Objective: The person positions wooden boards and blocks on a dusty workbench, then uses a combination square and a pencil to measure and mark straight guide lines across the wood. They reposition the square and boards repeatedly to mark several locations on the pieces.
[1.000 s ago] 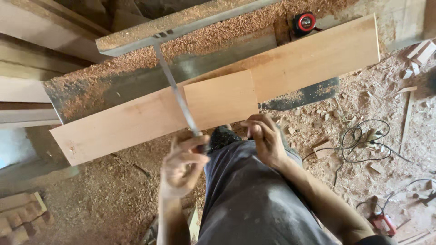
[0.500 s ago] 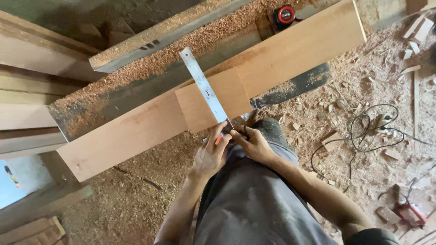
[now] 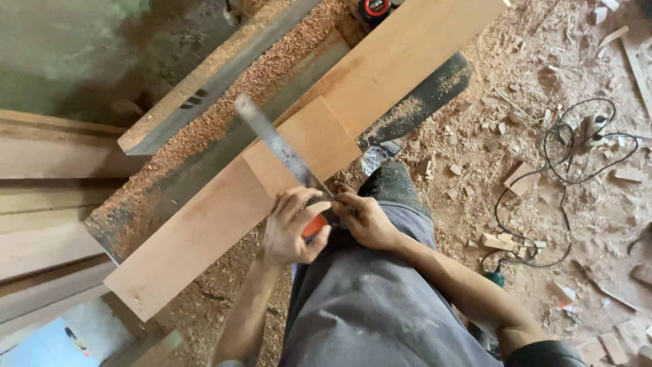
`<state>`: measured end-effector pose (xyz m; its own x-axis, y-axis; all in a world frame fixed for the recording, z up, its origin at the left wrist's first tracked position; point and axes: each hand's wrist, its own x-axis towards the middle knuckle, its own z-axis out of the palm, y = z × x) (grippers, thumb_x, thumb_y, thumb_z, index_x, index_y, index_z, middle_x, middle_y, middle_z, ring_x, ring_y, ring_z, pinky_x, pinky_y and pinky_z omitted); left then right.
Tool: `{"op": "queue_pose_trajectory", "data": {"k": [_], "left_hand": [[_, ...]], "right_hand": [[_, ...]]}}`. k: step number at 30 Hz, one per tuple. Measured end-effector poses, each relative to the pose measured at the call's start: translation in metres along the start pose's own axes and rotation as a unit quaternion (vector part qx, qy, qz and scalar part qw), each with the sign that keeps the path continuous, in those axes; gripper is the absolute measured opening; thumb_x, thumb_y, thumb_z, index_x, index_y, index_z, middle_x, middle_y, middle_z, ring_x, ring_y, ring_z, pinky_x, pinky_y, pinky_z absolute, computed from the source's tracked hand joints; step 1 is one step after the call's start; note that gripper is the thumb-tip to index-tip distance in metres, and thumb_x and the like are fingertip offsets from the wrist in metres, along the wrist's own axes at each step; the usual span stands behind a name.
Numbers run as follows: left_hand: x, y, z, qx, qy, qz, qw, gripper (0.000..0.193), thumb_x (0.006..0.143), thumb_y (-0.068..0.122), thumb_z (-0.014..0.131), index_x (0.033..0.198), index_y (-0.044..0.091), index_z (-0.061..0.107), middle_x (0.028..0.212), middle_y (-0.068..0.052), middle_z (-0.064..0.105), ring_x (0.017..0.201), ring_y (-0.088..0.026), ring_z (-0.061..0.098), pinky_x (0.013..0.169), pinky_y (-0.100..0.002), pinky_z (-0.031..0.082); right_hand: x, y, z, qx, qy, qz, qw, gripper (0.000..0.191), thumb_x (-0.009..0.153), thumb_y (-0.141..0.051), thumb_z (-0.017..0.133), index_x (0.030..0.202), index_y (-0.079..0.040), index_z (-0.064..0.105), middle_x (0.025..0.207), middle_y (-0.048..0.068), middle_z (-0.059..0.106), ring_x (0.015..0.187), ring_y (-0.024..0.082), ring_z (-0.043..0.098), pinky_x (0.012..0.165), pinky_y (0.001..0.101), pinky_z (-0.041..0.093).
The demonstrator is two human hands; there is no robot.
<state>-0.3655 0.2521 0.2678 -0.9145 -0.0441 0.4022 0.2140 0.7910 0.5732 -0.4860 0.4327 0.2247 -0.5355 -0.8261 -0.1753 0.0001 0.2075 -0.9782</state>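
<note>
No pkgs, signs or screens. Only label: round red face on black tape measure [image 3: 374, 8], top centre of frame, on sawdust.

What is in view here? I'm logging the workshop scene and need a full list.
long plank: one, light brown, lying slantwise across the machine table
short board: one, light brown, on top of the plank
try square: one, steel blade with orange stock, laid across the boards
machine table: one, grey, strewn with sawdust
tape measure: one, red and black, top edge
cable: one, black, on the floor at right
offcuts: many, pale, scattered on the floor
left hand: on the square's stock
right hand: at the plank's near edge beside the blade
</note>
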Motion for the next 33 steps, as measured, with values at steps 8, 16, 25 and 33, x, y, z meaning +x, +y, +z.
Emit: {"op": "queue_pose_trajectory", "data": {"k": [8,16,25,33], "left_hand": [[-0.047,-0.065,-0.035,-0.056,0.387,-0.159,0.907,0.007,0.099,0.010,0.065,0.096,0.004,0.066,0.100,-0.010,0.062,0.076,-0.013,0.054,0.061,-0.028,0.043],[0.002,-0.028,0.000,0.075,0.070,-0.151,0.983,0.033,0.096,0.035,0.068,0.113,0.007,0.066,0.134,-0.020,0.059,0.127,-0.034,0.055,0.106,-0.054,0.050],[0.053,-0.019,-0.002,0.088,-0.123,-0.076,0.986,0.097,0.060,0.040,0.087,0.148,0.016,0.053,0.164,-0.024,0.027,0.152,-0.051,0.020,0.123,-0.069,0.022],[0.042,-0.040,0.000,0.043,-0.065,-0.032,0.996,0.064,0.066,0.037,0.086,0.125,0.016,0.074,0.157,-0.014,0.047,0.153,-0.048,0.030,0.127,-0.063,0.027]], "right_hand": [[-0.012,0.001,0.019,0.004,-0.068,-0.121,0.990,0.018,0.101,-0.014,0.058,0.110,0.000,0.064,0.086,0.017,0.068,0.078,0.032,0.068,0.069,0.0396,0.053],[0.001,0.038,0.008,0.124,0.064,0.034,0.990,0.026,0.109,-0.023,0.056,0.107,0.001,0.066,0.078,0.002,0.064,0.074,0.009,0.057,0.065,0.0286,0.050],[0.023,0.050,0.011,0.218,0.141,0.114,0.959,0.024,0.106,-0.025,0.059,0.104,-0.003,0.068,0.076,-0.003,0.059,0.068,0.005,0.053,0.060,0.0252,0.046],[0.031,0.055,0.010,0.243,0.135,0.081,0.957,0.024,0.110,-0.026,0.058,0.100,-0.005,0.061,0.073,-0.007,0.050,0.063,0.003,0.045,0.055,0.0218,0.038]]}}
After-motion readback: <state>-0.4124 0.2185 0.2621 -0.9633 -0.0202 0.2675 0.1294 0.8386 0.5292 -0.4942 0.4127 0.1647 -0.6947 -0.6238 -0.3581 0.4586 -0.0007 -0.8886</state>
